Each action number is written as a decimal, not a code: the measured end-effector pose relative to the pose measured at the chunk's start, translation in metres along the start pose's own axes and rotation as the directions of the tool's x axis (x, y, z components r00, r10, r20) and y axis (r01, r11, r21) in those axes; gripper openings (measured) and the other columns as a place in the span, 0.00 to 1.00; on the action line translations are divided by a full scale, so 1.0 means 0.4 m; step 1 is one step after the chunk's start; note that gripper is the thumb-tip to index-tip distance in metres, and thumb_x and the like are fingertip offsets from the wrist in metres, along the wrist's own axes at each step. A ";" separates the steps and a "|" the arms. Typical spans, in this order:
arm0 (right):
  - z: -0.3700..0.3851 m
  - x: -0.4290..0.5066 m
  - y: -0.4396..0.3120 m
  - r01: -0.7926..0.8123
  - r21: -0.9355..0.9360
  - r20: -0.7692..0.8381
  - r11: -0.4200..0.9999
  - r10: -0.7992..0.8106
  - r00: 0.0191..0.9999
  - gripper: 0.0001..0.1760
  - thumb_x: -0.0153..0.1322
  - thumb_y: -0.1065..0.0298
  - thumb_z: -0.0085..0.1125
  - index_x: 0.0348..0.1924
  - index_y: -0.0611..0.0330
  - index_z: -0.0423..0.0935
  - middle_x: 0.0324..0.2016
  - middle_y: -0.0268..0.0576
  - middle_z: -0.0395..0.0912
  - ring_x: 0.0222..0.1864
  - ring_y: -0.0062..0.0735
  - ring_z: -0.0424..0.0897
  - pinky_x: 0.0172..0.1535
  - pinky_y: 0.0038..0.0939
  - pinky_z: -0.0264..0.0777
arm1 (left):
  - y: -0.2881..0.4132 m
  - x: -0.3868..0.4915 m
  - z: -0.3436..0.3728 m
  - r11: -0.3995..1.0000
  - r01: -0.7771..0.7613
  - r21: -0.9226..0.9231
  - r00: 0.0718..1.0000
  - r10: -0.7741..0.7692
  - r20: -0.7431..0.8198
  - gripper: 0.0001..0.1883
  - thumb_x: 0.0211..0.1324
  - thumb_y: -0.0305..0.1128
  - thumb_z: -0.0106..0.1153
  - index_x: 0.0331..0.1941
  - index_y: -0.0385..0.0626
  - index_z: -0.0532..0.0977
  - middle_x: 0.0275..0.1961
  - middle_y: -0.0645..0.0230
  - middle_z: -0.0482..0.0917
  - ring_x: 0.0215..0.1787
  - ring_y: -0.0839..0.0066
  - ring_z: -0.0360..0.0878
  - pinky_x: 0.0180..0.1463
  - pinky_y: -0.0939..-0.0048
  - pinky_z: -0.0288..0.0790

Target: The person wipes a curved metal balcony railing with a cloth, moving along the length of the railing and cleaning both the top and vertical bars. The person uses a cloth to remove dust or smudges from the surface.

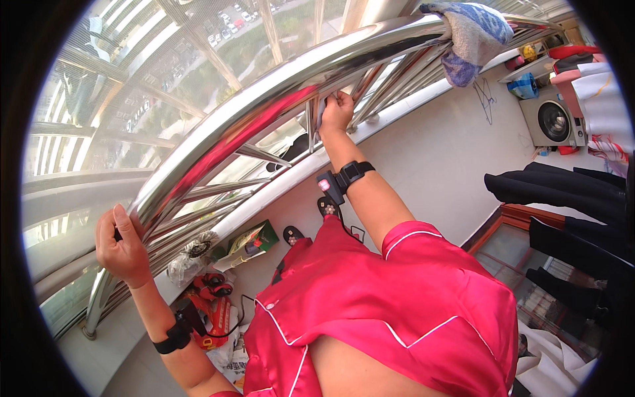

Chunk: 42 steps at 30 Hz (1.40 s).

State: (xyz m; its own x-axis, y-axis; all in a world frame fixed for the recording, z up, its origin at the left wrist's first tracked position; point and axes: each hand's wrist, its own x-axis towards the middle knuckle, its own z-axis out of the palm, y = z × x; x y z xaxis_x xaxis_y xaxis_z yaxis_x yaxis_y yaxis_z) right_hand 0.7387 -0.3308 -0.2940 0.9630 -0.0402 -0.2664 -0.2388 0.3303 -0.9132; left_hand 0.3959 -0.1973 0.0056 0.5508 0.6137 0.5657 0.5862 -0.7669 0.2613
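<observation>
A polished metal handrail (238,106) curves across the view above several slanted metal bars (225,188). At its left end, my left hand (123,248) is curled around the rail with the thumb raised. My right hand (338,113) is below the top rail, its fingers bent close together beside an upright metal bar (310,124). Something pale grey shows at those fingertips, but I cannot tell whether they grip it or the bar. Farther along, a blue and white towel (469,42) hangs over the rail.
A washing machine (553,121) stands at the far right, near hanging clothes (560,188). A green box (250,245), plastic bags (186,268) and red-and-black shoes (216,285) lie by the low white ledge (292,173). Windows face a car park far below.
</observation>
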 end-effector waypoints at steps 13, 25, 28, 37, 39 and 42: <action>-0.032 0.019 -0.010 0.694 -0.447 0.349 0.564 -0.604 0.716 0.16 0.61 0.78 0.56 0.40 0.63 0.63 0.37 0.55 0.73 0.42 0.60 0.73 0.45 0.49 0.65 | 0.006 -0.002 -0.001 0.999 0.033 -0.024 0.999 -0.032 0.041 0.12 0.64 0.32 0.55 0.29 0.36 0.76 0.26 0.64 0.76 0.23 0.72 0.70 0.30 0.70 0.66; -0.055 0.001 -0.007 0.595 -0.579 0.333 0.558 -0.504 0.797 0.09 0.60 0.79 0.50 0.34 0.61 0.70 0.30 0.54 0.75 0.38 0.61 0.74 0.43 0.49 0.67 | -0.002 -0.006 -0.001 0.997 0.062 -0.033 0.997 -0.061 0.051 0.13 0.66 0.33 0.53 0.29 0.36 0.76 0.26 0.66 0.76 0.22 0.74 0.69 0.28 0.70 0.65; -0.064 0.006 -0.001 0.642 -0.522 0.360 0.561 -0.537 0.763 0.13 0.60 0.80 0.50 0.38 0.62 0.68 0.33 0.56 0.75 0.39 0.62 0.73 0.44 0.48 0.67 | -0.002 -0.004 0.001 0.996 0.078 -0.040 0.996 -0.076 0.054 0.13 0.65 0.33 0.54 0.29 0.36 0.76 0.26 0.65 0.76 0.22 0.74 0.69 0.28 0.70 0.65; -0.006 0.038 0.039 0.677 -0.505 0.363 0.536 -0.579 0.730 0.25 0.55 0.77 0.58 0.43 0.64 0.59 0.43 0.58 0.66 0.47 0.62 0.67 0.50 0.51 0.61 | -0.007 -0.003 -0.002 1.000 0.017 -0.019 0.998 -0.016 0.054 0.13 0.65 0.33 0.54 0.30 0.35 0.77 0.28 0.62 0.78 0.25 0.71 0.72 0.31 0.70 0.67; -0.014 0.039 0.033 0.745 -0.479 0.393 0.464 -0.645 0.655 0.24 0.56 0.76 0.58 0.43 0.64 0.60 0.43 0.57 0.63 0.47 0.62 0.66 0.49 0.51 0.61 | -0.008 -0.002 0.000 1.000 0.009 -0.002 0.999 -0.008 0.037 0.13 0.65 0.33 0.55 0.30 0.35 0.77 0.29 0.61 0.79 0.27 0.69 0.73 0.33 0.70 0.68; -0.041 0.036 0.016 0.752 -0.499 0.491 0.430 -0.575 0.655 0.18 0.57 0.79 0.54 0.40 0.64 0.62 0.42 0.57 0.64 0.45 0.63 0.67 0.48 0.51 0.63 | -0.007 -0.003 -0.001 1.000 -0.012 0.003 1.000 0.012 0.024 0.13 0.65 0.33 0.54 0.30 0.35 0.77 0.29 0.61 0.79 0.27 0.69 0.73 0.33 0.70 0.68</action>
State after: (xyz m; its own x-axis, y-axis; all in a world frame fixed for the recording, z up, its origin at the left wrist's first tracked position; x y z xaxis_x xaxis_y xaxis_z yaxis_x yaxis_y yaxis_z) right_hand 0.7488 -0.3447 -0.3088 0.8289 0.2468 0.5021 0.5594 -0.3587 -0.7473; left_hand 0.3932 -0.1959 0.0045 0.5720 0.6086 0.5499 0.5809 -0.7739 0.2524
